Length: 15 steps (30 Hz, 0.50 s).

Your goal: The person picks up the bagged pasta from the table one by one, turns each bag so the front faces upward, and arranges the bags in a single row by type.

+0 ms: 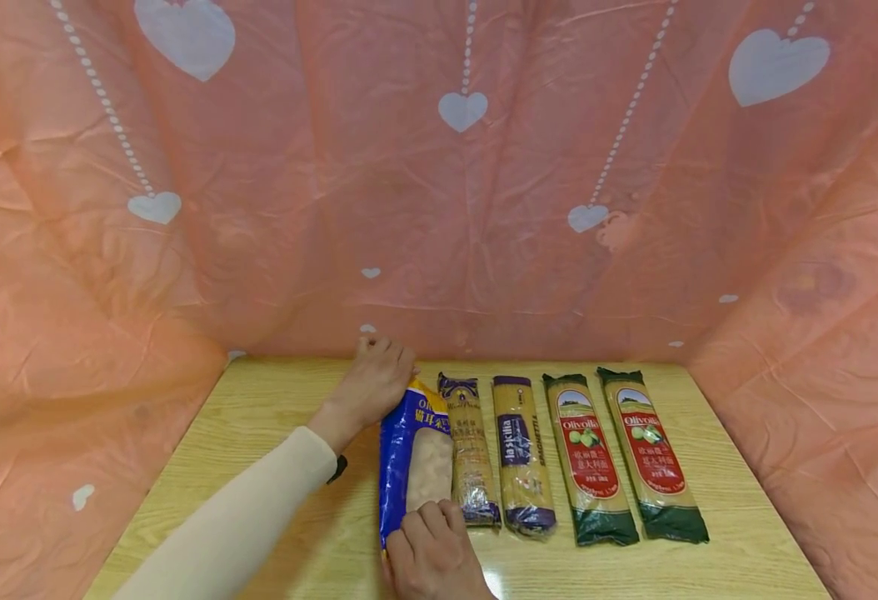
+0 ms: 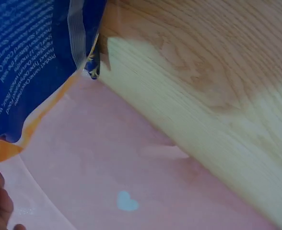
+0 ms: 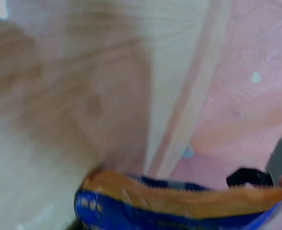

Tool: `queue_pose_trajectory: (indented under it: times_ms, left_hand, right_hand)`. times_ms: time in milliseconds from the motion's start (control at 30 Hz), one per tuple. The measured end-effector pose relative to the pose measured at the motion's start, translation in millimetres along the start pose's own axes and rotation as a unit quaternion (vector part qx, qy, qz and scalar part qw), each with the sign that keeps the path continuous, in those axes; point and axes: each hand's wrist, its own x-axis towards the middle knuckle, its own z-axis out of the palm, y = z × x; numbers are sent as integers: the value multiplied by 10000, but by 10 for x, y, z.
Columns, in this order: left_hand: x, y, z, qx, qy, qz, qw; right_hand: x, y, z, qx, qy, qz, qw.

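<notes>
A blue pasta bag (image 1: 394, 471) with an orange edge and a clear window of pale pasta lies lengthwise, its far end tilted up. My left hand (image 1: 379, 375) grips the bag's far top corner; in the left wrist view its curled fingers (image 2: 1, 201) are at the orange edge. Over the near end, my right hand (image 1: 435, 550) holds the bag with bent fingers, hiding that end. The right wrist view shows the blue and orange end of the bag (image 3: 179, 196) along the bottom.
Right of the bag, a row holds a purple-ended pasta packet (image 1: 472, 450), a la Sicilia spaghetti packet (image 1: 523, 483) and two red-labelled Olivoilla packets (image 1: 592, 458). They lie on a wooden table (image 1: 274, 417). A pink curtain with hearts (image 1: 379, 192) surrounds its back and sides.
</notes>
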Motion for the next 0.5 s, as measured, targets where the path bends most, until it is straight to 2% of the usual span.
queue_pose_trajectory:
  times_ms: [100, 200, 367, 500]
  left_hand:
    - [26, 22, -17, 46, 204, 274, 9994]
    - [36, 32, -59, -134, 238, 431, 9987]
    - [47, 39, -134, -509, 493, 724, 9949]
    - [51, 24, -160, -590, 667, 820, 9926]
  right_hand:
    - [-50, -73, 48, 98, -195, -59, 9997]
    - [-98, -121, 76, 166, -446, -111, 9988]
    - [-138, -194, 124, 348, -733, -56, 9967]
    - [-127, -253, 135, 524, -1066, 24, 9929]
